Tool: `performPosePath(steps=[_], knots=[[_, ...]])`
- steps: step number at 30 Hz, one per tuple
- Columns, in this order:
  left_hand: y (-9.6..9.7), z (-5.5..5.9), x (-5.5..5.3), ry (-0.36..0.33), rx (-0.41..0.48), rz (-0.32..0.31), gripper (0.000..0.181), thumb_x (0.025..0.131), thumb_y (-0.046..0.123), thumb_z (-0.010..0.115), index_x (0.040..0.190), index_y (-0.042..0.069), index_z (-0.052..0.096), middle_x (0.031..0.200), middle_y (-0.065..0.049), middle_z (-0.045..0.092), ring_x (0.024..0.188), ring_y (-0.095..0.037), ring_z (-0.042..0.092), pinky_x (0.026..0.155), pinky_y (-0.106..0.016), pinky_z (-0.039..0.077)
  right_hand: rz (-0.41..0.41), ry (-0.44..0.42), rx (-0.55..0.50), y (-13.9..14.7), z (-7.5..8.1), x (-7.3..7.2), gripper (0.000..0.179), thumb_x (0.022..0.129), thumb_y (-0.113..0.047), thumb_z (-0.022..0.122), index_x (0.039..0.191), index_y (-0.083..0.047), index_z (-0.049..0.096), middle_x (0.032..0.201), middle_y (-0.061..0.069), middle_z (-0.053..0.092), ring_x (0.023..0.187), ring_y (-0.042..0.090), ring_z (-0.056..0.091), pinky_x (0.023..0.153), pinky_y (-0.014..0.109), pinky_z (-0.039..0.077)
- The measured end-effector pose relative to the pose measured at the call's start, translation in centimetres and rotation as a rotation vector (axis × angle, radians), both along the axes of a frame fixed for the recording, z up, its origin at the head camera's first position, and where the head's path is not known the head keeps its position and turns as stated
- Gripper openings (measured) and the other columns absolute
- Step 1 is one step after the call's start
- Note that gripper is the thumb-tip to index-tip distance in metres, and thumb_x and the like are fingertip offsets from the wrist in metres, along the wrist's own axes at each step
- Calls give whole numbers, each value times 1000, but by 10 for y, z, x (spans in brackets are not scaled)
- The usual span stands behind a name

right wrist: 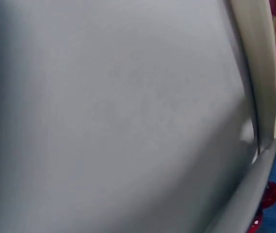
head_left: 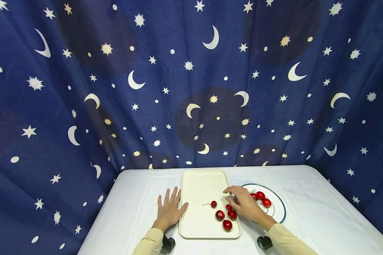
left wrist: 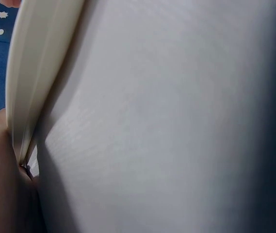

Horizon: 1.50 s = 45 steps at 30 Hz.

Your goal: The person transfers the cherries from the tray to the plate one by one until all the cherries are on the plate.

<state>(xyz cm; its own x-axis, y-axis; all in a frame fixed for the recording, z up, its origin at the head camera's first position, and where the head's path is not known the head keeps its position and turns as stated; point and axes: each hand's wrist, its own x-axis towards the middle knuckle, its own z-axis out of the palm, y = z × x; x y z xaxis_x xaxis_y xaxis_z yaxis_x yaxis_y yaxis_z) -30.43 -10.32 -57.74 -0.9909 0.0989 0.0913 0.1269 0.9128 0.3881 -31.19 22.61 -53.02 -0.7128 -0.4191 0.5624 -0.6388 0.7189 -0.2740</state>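
Observation:
A cream rectangular tray lies between my hands on the white table. My left hand rests beside its left edge, fingers spread, the thumb touching the rim. On the tray's right half sit several dark red cherries, with one stemmed cherry apart from them. My right hand hovers over the tray's right edge; its fingers are loosely bent, thumb and index apart, with nothing seen between them. Behind this hand, more cherries lie on a white plate with a green rim, partly hidden.
The white-covered table ends at a dark blue curtain with moons and stars. In the left wrist view, the tray's raised side rises beside the hand. The right wrist view shows the tray edge close to the plate's rim.

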Motion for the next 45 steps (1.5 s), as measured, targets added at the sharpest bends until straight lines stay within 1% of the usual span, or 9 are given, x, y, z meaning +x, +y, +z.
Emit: performPosePath(steps=[7, 14, 21, 24, 28, 31, 38, 40, 45], knots=[[0, 1, 1, -5, 9, -7, 76, 101, 62, 42, 162, 18, 32, 174, -1, 24, 163, -36, 12, 128, -67, 0, 37, 2, 29, -5, 0, 3, 20, 92, -18, 76, 112, -18, 73, 111, -7, 75, 102, 12, 66, 92, 42, 50], [1, 0, 0, 6, 7, -1, 74, 102, 63, 40, 162, 20, 33, 174, 0, 24, 163, -35, 12, 128, -67, 1, 93, -30, 41, -12, 2, 2, 21, 93, -20, 74, 114, -19, 73, 115, -8, 74, 110, 12, 65, 99, 47, 49], [2, -2, 1, -5, 19, -3, 74, 102, 62, 41, 162, 19, 34, 173, -1, 25, 163, -36, 12, 128, -67, -1, 138, -72, 69, -23, 0, 2, 22, 95, -22, 70, 117, -17, 72, 119, -2, 73, 116, 21, 66, 101, 53, 49], [3, 1, 3, -13, 16, -3, 74, 102, 61, 41, 162, 19, 34, 174, -2, 24, 163, -36, 11, 128, -67, -1, 151, -76, 90, -27, -2, 3, 23, 96, -24, 70, 118, -20, 71, 121, -4, 72, 116, 20, 66, 100, 54, 49], [4, 11, 8, -17, 30, -6, 74, 102, 60, 41, 162, 17, 34, 173, -4, 25, 163, -37, 11, 128, -66, -1, 177, -29, 114, -32, -3, 0, 20, 97, -22, 69, 116, -23, 73, 118, -6, 73, 112, 16, 66, 95, 50, 50], [5, 16, 11, -13, 51, -16, 75, 102, 58, 43, 161, 13, 34, 173, -7, 26, 162, -39, 12, 128, -68, -1, 182, -24, 134, -33, -4, -1, 18, 97, -22, 68, 113, -26, 75, 114, -7, 73, 109, 15, 66, 92, 48, 50], [3, 12, 12, 1, 61, -18, 76, 102, 60, 42, 161, 13, 34, 173, -7, 26, 162, -39, 12, 127, -68, -2, 187, -49, 169, -36, -4, 2, 17, 98, -21, 67, 109, -28, 77, 110, -9, 73, 106, 14, 67, 87, 45, 49], [2, 13, 11, -8, 51, -14, 76, 102, 60, 42, 162, 13, 32, 173, -6, 24, 163, -38, 11, 128, -67, -4, 188, -45, 168, -36, -2, 1, 16, 98, -20, 67, 109, -27, 77, 109, -8, 74, 106, 14, 67, 86, 45, 50], [1, 8, 5, -16, 15, -8, 77, 102, 64, 36, 164, 18, 28, 175, -1, 19, 164, -35, 7, 129, -64, -5, 173, -56, 176, -36, 1, -1, 17, 97, -20, 69, 111, -25, 77, 109, -8, 75, 104, 15, 68, 87, 46, 51]])
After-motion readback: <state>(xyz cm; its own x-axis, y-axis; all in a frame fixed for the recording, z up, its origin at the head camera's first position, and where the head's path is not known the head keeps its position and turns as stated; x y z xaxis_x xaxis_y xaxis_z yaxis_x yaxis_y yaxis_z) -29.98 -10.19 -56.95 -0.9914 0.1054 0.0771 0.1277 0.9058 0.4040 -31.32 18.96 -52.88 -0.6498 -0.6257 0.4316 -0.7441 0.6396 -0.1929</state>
